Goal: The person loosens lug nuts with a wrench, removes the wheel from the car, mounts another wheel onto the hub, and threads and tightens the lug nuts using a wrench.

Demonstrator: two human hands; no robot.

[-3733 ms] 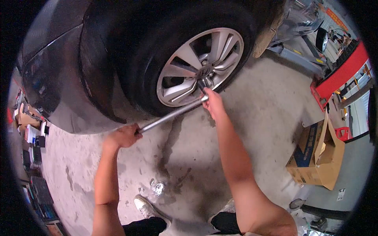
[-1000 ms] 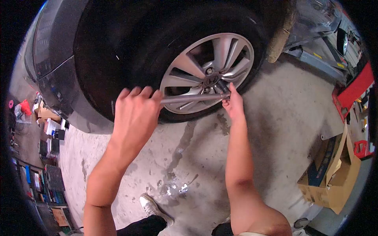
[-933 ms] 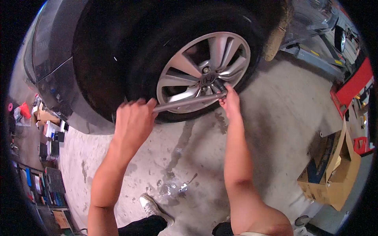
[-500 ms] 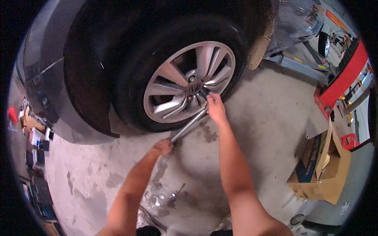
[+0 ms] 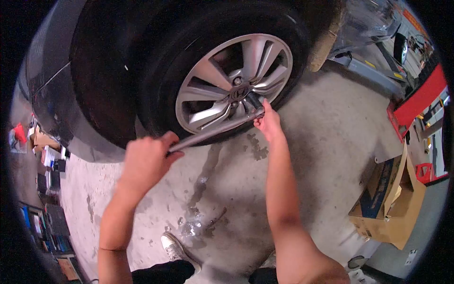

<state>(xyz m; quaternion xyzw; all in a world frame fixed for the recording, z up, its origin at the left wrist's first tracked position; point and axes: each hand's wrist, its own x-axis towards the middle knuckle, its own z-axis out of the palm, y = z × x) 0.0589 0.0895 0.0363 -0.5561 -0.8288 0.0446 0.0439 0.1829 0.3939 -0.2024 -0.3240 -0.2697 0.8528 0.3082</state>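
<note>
The left hand (image 5: 146, 158) grips the long wrench (image 5: 215, 129) tight. The right hand (image 5: 268, 124) grips its head at the wheel (image 5: 235, 83).

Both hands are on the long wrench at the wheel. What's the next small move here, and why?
Probably push the handle end down with the left hand while the right hand keeps the socket end seated. The wrench slants from a lug nut beside the hub of the alloy wheel down to the left, so the leverage sits at the left hand's end.
</note>
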